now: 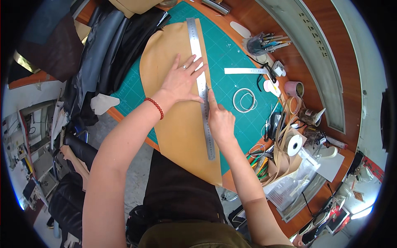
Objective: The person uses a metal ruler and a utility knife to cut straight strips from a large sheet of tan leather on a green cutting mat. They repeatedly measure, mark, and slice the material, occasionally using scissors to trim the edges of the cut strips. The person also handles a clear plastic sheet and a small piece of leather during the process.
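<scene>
A large tan sheet of leather point(178, 128), curved along its left side, lies over a green cutting mat point(223, 47). Along its right edge runs a long steel ruler point(209, 140). My left hand point(182, 82) is spread flat, pressing on the ruler's middle and the leather to its left. My right hand point(221, 122) is closed around a slim knife-like tool point(208, 87), mostly hidden by the fingers. Its tip meets the leather at the ruler's right edge, with my index finger stretched along it.
A short white ruler point(244, 71) and a ring-shaped coil point(244, 100) lie on the mat's right side. Beyond them stand a cup of pens point(258, 44), a pink cup point(294, 89) and a white spool point(294, 145). Dark leather rolls point(105, 49) are piled at the left.
</scene>
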The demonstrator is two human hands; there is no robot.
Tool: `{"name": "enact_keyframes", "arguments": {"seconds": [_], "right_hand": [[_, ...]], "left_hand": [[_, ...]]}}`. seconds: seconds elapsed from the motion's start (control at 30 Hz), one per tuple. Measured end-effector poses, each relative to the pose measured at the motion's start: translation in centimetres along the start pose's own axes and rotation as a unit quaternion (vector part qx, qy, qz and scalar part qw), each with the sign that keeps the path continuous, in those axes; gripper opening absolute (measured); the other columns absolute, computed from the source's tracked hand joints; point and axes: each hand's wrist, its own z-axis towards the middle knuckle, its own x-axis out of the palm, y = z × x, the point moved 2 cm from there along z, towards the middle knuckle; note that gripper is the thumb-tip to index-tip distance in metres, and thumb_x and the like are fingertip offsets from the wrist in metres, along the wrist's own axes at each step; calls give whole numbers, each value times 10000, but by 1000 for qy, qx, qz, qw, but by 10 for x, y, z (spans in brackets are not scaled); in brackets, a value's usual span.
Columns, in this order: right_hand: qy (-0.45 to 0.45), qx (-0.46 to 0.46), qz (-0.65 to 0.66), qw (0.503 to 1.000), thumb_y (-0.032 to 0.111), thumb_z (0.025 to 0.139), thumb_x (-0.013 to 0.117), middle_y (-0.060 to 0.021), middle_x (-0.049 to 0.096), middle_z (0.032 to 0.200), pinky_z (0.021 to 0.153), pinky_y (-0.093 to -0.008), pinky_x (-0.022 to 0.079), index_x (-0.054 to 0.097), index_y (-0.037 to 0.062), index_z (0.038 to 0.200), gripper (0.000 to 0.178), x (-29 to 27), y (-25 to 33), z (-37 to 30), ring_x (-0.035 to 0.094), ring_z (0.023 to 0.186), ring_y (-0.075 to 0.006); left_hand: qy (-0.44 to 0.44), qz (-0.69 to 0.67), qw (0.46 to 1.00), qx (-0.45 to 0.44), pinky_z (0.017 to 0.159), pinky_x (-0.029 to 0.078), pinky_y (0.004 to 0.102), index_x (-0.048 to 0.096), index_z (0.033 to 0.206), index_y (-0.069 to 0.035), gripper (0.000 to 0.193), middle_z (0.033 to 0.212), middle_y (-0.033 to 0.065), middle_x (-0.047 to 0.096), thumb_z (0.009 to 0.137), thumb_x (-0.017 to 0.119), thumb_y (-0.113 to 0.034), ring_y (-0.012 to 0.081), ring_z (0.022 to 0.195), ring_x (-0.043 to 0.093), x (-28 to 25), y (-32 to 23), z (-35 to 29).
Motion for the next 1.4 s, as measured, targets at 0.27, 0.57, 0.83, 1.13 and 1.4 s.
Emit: {"name": "enact_keyframes", "arguments": {"seconds": [0.27, 0.57, 0.83, 1.13, 1.4], "right_hand": [[-1, 1, 18, 1000, 16, 862, 582, -170, 647, 713, 488, -469, 535, 482, 60, 1464, 612, 4, -1, -32, 659, 548, -337], [35, 36, 13, 999, 29, 854, 612, -140, 651, 721, 487, -464, 536, 478, 81, 1474, 636, 6, -10, -115, 635, 515, -343], [30, 143, 252, 957, 78, 967, 583, -97, 665, 710, 550, -401, 515, 519, 32, 1392, 432, -31, -36, -122, 655, 564, -287], [-174, 75, 221, 957, 122, 862, 682, -182, 688, 950, 724, -432, 524, 596, -10, 1079, 268, 12, -14, 79, 683, 785, -360], [27, 141, 403, 904, 136, 872, 747, 31, 571, 707, 579, -267, 398, 622, 33, 857, 162, -13, -39, 80, 484, 633, -81]], "left_hand": [[55, 43, 997, -22, 1214, 144, 626, 277, 1577, -169, 1196, 1622, 67, 301, 654, 663, -824, 234, 1517, 237, -10, -6, 0], [112, 68, 991, -40, 1192, 100, 688, 207, 1604, -215, 1203, 1661, 18, 212, 676, 595, -875, 213, 1538, 166, -14, -10, 2], [1, -60, 998, -31, 1190, 58, 696, 216, 1600, -181, 1145, 1652, 52, 231, 723, 666, -763, 271, 1537, 162, -4, 2, -12], [-138, -43, 979, -143, 1173, 86, 704, 281, 1577, -146, 772, 1651, 65, 235, 967, 520, -556, 274, 1537, 161, 21, 58, 40], [-148, -35, 974, -166, 1147, 119, 727, 325, 1566, -223, 755, 1652, 52, 243, 950, 486, -628, 270, 1538, 167, 29, 63, 40]]}}
